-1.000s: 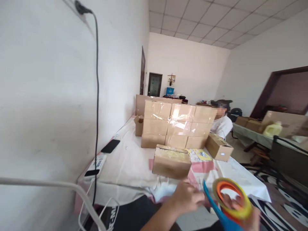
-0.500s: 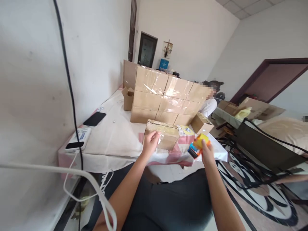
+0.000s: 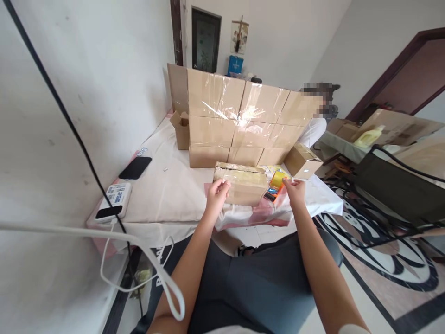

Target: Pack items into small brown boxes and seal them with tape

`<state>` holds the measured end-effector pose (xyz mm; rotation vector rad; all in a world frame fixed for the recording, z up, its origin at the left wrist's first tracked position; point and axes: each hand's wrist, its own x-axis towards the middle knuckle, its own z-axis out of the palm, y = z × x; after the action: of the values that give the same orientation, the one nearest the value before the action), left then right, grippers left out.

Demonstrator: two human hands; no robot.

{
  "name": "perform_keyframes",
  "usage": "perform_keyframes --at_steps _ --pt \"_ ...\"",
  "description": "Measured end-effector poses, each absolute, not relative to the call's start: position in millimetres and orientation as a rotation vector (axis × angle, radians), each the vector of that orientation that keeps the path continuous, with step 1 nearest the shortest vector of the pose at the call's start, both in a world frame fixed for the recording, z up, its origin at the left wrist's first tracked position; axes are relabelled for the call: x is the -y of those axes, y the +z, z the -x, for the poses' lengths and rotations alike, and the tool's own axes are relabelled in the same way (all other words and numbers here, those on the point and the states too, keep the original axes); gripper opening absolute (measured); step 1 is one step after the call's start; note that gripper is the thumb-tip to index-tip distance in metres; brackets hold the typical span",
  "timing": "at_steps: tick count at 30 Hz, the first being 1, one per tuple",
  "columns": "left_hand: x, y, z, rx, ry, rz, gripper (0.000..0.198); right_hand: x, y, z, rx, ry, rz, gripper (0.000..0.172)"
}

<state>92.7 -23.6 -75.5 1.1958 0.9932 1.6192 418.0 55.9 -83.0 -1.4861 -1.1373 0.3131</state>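
Note:
A small brown cardboard box (image 3: 245, 188) lies near the table's front edge, with shiny clear tape along its top. At its left end is my left hand (image 3: 218, 194), thumb and fingers pinched together. Whatever is in that pinch is too small to make out. Against the box's right end rests an orange and blue tape dispenser (image 3: 273, 191) with a yellowish roll of tape (image 3: 278, 179). My right hand (image 3: 295, 191) is just right of the dispenser, its fingertips pinched close to the orange edge. A small pale bit shows at those fingertips, too unclear to name.
Behind stands a wall of taped cartons (image 3: 243, 120). Another carton (image 3: 302, 160) sits at the right, an opened one (image 3: 181, 130) at the left. A phone (image 3: 135, 168) and a white device (image 3: 113, 202) lie left. A white cable (image 3: 139, 243) crosses the foreground. A person's sleeve (image 3: 314, 133) shows behind.
The tape dispenser has gone from my right hand's grasp above the table edge to beside the small box. My right hand's fingers are now pinched next to it. The view has tilted down.

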Motion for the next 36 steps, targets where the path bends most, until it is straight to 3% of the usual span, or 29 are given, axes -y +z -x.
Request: perform_keyframes --at_steps 2,7,11,16,20,24,26,32,36 --pt "24 -75 -90 -0.984 1.595 -1.225 0.036 -37 -59 -398 1.174 0.252 1.333 0.047" --pt "31 -71 -89 -0.985 1.572 -1.383 0.037 5 6 -298 1.983 0.357 1.016 0.03" --pt "35 -66 -87 -1.051 1.563 -1.475 0.04 19 29 -240 2.318 0.167 0.952 0.011" --pt "30 -72 -66 -1.274 1.426 -1.521 0.044 30 36 -235 2.302 -0.08 0.993 0.016" --pt "23 -83 -43 -1.53 1.386 -1.465 0.047 27 58 -255 2.124 0.141 0.929 0.015" --pt "25 -81 -36 -1.591 1.68 -1.39 0.034 -10 73 -261 2.223 0.332 0.956 0.021" --pt "29 -78 -40 -1.489 1.787 -1.473 0.039 -38 68 -253 2.279 0.378 0.986 0.02" --pt "30 -84 -62 -1.619 1.325 -1.952 0.041 -104 31 -215 2.357 0.483 1.205 0.019" --pt "25 -93 -71 -1.732 1.293 -1.94 0.045 -109 13 -198 2.349 0.476 1.423 0.016"
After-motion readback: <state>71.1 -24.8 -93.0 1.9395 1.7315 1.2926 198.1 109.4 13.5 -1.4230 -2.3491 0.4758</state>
